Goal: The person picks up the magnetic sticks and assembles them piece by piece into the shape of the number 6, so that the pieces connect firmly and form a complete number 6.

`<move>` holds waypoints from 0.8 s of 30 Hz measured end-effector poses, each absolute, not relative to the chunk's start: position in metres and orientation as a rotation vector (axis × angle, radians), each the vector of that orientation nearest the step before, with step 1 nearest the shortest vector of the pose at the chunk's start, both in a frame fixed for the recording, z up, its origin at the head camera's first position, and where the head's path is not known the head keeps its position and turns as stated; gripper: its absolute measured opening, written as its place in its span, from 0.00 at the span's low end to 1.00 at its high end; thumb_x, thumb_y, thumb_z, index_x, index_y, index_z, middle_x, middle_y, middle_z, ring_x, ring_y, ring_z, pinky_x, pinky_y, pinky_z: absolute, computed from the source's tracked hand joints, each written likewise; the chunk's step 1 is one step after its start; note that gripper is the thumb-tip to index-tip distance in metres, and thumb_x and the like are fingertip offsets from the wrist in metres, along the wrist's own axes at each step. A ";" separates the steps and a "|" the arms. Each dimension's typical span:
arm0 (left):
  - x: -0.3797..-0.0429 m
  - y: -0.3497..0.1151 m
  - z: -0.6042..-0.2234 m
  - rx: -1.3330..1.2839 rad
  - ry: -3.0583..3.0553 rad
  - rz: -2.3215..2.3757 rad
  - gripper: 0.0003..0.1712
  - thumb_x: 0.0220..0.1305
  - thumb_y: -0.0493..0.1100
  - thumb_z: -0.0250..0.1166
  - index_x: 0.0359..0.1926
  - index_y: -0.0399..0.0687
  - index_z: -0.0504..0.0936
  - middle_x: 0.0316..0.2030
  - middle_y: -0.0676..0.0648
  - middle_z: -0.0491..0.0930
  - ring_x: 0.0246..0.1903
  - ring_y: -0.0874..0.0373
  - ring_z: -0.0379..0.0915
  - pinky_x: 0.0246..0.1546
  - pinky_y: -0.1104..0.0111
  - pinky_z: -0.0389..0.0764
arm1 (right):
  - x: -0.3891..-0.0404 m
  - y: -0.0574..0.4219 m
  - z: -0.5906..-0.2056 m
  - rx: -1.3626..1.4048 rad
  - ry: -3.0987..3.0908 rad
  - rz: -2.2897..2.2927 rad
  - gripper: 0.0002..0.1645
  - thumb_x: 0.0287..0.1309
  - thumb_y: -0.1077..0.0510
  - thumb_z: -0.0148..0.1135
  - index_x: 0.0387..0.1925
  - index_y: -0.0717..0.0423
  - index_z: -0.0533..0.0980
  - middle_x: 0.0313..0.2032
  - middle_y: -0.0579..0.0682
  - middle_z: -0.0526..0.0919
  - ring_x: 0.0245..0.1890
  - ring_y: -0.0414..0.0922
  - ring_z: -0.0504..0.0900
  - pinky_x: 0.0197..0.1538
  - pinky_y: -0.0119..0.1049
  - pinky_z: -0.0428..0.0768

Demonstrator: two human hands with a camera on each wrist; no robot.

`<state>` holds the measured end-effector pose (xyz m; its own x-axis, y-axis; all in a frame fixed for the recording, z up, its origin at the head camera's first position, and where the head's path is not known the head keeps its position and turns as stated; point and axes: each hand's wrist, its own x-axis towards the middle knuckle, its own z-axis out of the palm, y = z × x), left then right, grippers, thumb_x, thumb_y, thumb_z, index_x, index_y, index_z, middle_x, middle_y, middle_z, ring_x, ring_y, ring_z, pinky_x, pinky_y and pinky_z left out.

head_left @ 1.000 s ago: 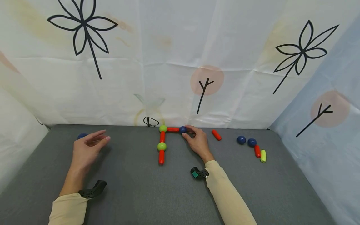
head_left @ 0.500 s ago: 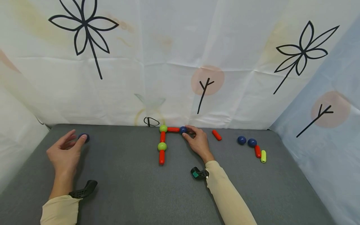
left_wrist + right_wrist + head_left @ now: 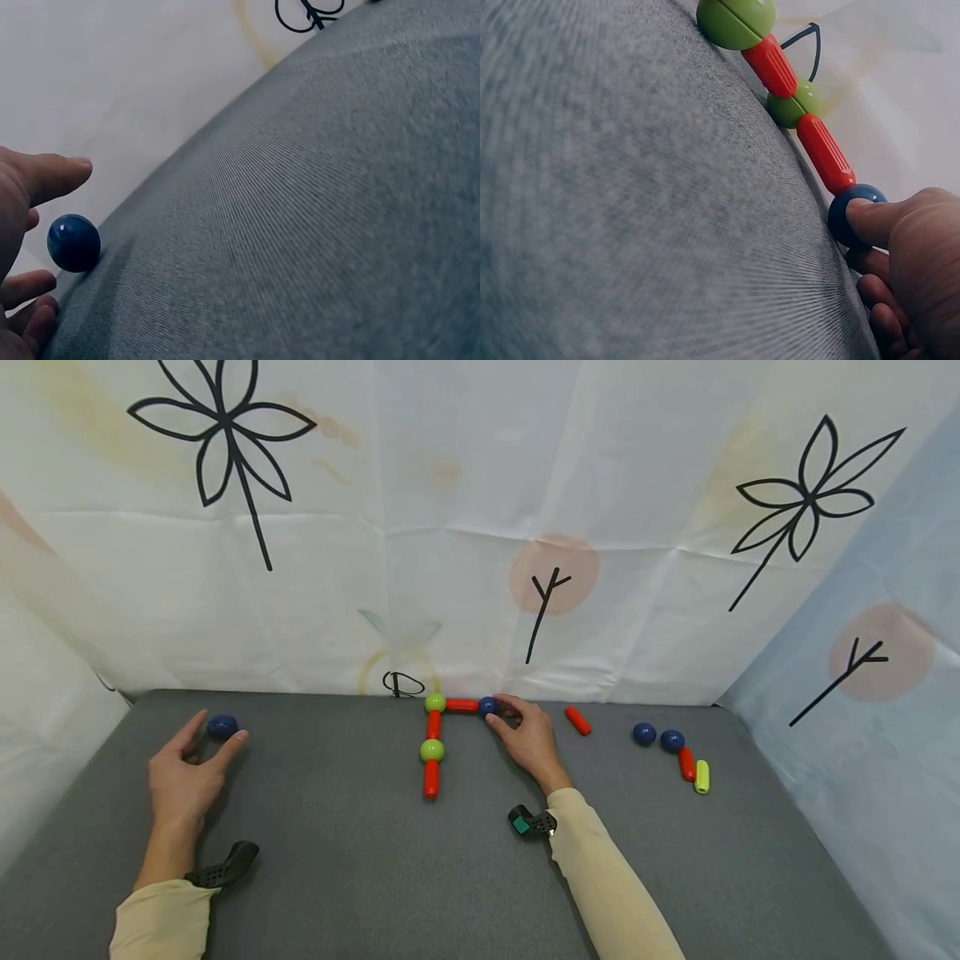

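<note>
Right hand (image 3: 529, 742) pinches a blue ball (image 3: 487, 707) at the end of a chain (image 3: 434, 724) of red rods (image 3: 431, 780) and green balls (image 3: 432, 751) on the grey bench (image 3: 360, 868), while the left hand (image 3: 183, 783) has thumb and fingers (image 3: 31, 289) parted, another blue ball (image 3: 222, 727) between them, near the bench's far edge.

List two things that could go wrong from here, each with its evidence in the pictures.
The lone blue ball might roll away if the left hand bumps it: in the left wrist view, the thumb stands apart from it. The chain might swing or come apart if the right hand jerks, since it grips the end ball.
</note>
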<state>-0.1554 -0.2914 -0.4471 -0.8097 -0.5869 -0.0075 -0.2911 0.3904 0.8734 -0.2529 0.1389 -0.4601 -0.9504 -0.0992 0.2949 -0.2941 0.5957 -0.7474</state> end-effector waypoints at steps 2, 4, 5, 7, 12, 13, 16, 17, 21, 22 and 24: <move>-0.155 -0.291 -0.447 0.719 -2.395 -1.364 0.43 0.69 0.56 0.66 0.79 0.55 0.60 0.75 0.37 0.57 0.72 0.38 0.56 0.69 0.44 0.59 | -0.253 0.139 -0.460 0.326 -2.600 1.282 0.22 0.63 0.55 0.71 0.58 0.54 0.82 0.49 0.54 0.87 0.49 0.51 0.82 0.54 0.47 0.79; -0.155 -0.291 -0.447 0.685 -2.414 -1.353 0.42 0.69 0.55 0.66 0.78 0.54 0.61 0.76 0.37 0.57 0.73 0.38 0.53 0.70 0.44 0.57 | -0.253 0.139 -0.460 0.323 -2.602 1.284 0.22 0.63 0.56 0.71 0.58 0.54 0.82 0.48 0.54 0.87 0.49 0.51 0.82 0.54 0.47 0.79; -0.155 -0.291 -0.448 0.675 -2.419 -1.343 0.42 0.69 0.55 0.66 0.78 0.53 0.61 0.75 0.38 0.57 0.74 0.38 0.53 0.70 0.44 0.57 | -0.253 0.139 -0.460 0.322 -2.603 1.283 0.22 0.63 0.55 0.71 0.58 0.54 0.82 0.48 0.54 0.87 0.49 0.51 0.82 0.54 0.47 0.79; -0.154 -0.290 -0.449 0.666 -2.418 -1.329 0.41 0.69 0.54 0.66 0.77 0.51 0.63 0.75 0.38 0.58 0.74 0.38 0.53 0.70 0.44 0.56 | -0.253 0.139 -0.460 0.318 -2.605 1.282 0.22 0.63 0.55 0.71 0.58 0.54 0.82 0.48 0.54 0.87 0.49 0.51 0.82 0.54 0.47 0.79; -0.155 -0.288 -0.451 0.684 -2.377 -1.313 0.39 0.68 0.52 0.68 0.75 0.48 0.67 0.72 0.37 0.65 0.71 0.40 0.60 0.69 0.47 0.61 | -0.253 0.139 -0.460 0.317 -2.606 1.282 0.23 0.63 0.56 0.71 0.59 0.54 0.82 0.48 0.54 0.87 0.49 0.51 0.82 0.54 0.47 0.78; -0.155 -0.287 -0.451 0.688 -2.356 -1.317 0.38 0.67 0.51 0.69 0.74 0.47 0.69 0.71 0.37 0.67 0.69 0.42 0.62 0.68 0.50 0.62 | -0.253 0.139 -0.460 0.318 -2.606 1.282 0.23 0.63 0.56 0.71 0.59 0.54 0.82 0.49 0.54 0.87 0.49 0.51 0.82 0.54 0.46 0.78; -0.155 -0.285 -0.453 0.698 -2.280 -1.317 0.35 0.66 0.50 0.70 0.70 0.44 0.73 0.66 0.39 0.72 0.64 0.47 0.66 0.64 0.62 0.64 | -0.253 0.139 -0.459 0.320 -2.605 1.280 0.23 0.63 0.56 0.71 0.59 0.54 0.82 0.48 0.53 0.87 0.49 0.50 0.82 0.54 0.47 0.78; -0.155 -0.284 -0.453 0.703 -2.257 -1.315 0.34 0.66 0.50 0.70 0.69 0.43 0.74 0.64 0.39 0.73 0.63 0.49 0.66 0.61 0.65 0.64 | -0.253 0.138 -0.459 0.318 -2.606 1.280 0.23 0.63 0.56 0.71 0.59 0.53 0.82 0.48 0.53 0.87 0.49 0.50 0.82 0.54 0.47 0.78; -0.155 -0.283 -0.453 0.706 -2.222 -1.304 0.33 0.66 0.47 0.69 0.69 0.43 0.74 0.64 0.39 0.74 0.63 0.49 0.67 0.61 0.67 0.62 | -0.253 0.138 -0.459 0.311 -2.611 1.279 0.23 0.63 0.55 0.72 0.59 0.52 0.82 0.48 0.52 0.87 0.49 0.50 0.82 0.54 0.46 0.78; -0.155 -0.283 -0.453 0.707 -2.234 -1.305 0.33 0.67 0.47 0.69 0.71 0.44 0.73 0.65 0.39 0.73 0.65 0.49 0.66 0.63 0.65 0.62 | -0.253 0.138 -0.459 0.309 -2.613 1.281 0.23 0.63 0.55 0.71 0.59 0.52 0.82 0.48 0.52 0.87 0.49 0.50 0.82 0.54 0.46 0.78; -0.156 -0.283 -0.452 0.705 -2.267 -1.309 0.34 0.69 0.45 0.67 0.73 0.46 0.70 0.68 0.39 0.71 0.68 0.46 0.64 0.68 0.61 0.61 | -0.253 0.139 -0.459 0.307 -2.612 1.283 0.23 0.63 0.55 0.71 0.59 0.52 0.82 0.48 0.52 0.87 0.49 0.50 0.82 0.54 0.46 0.78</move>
